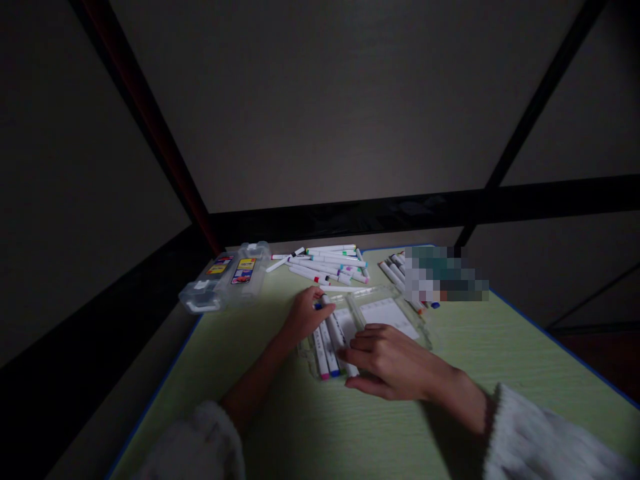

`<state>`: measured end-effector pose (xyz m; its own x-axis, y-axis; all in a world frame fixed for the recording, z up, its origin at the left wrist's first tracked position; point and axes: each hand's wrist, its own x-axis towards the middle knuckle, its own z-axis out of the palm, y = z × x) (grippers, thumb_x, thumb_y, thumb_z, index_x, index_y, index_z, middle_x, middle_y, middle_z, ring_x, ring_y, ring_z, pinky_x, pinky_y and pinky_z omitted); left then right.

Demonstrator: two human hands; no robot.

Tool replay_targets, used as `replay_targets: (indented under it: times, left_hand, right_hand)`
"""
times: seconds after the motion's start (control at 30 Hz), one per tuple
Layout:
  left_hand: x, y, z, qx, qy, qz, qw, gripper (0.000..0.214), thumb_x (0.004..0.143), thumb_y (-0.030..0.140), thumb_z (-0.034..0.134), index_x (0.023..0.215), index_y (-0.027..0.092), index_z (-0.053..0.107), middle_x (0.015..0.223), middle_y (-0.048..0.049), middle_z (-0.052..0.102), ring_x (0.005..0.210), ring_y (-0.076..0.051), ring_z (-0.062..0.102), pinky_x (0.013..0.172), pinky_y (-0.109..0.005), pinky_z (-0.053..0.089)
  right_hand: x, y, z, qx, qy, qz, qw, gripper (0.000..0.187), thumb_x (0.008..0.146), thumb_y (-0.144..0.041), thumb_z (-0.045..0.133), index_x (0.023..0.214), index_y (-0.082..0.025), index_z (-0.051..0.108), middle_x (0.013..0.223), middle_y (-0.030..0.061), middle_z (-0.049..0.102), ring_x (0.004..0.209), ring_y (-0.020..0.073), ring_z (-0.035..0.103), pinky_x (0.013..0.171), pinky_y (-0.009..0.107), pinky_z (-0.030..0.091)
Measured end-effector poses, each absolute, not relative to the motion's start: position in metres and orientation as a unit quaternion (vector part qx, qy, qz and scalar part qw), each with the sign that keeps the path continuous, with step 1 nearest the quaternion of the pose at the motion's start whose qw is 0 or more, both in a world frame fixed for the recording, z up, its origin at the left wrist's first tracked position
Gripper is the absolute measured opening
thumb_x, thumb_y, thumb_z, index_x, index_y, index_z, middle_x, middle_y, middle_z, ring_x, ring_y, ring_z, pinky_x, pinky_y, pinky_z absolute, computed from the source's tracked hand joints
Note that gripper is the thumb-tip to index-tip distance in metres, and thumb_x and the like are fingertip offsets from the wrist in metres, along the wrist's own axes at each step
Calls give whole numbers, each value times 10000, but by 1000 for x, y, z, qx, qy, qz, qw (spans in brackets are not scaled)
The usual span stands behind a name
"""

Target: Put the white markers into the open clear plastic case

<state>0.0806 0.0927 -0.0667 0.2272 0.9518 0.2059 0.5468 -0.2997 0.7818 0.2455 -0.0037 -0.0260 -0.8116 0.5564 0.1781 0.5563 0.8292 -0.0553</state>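
A clear plastic tray (395, 297) lies on the pale green table (500, 347), with a few white markers (327, 347) lined up in its left part. My left hand (303, 313) rests at the tray's left edge, fingers curled on a marker with a blue end (320, 305). The fingers of my right hand (390, 363) lie flat and together on the near ends of the markers in the tray. Both arms wear fuzzy white sleeves.
A loose pile of white markers (330, 261) lies at the table's far side, and another bunch (397, 270) to its right beside a blurred patch. A clear lidded case with coloured stickers (225, 280) sits at the far left corner. Dark walls surround the table.
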Motion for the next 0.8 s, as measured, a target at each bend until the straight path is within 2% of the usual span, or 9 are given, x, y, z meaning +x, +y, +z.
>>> replay_targets:
  times: [0.27,0.8]
  left_hand:
    - [81,92,-68,728,512,348,296,208,605,231,615,768,167,502,777,-24,565,780,-163,531,741,-286,416]
    - [81,91,-69,715,515,356,310,230,601,199,636,788,177,505,796,-14,567,813,-161,527,765,-290,414]
  right_hand:
    - [246,-2,-28,-299,-950,19,86,282,807,-372,463,961,-155,556,724,43,583,652,175,529,602,318,333]
    - [244,-3,-28,-305,-948,25,81,260,811,-359,474,947,-154,558,746,45,594,681,173,543,622,311,361]
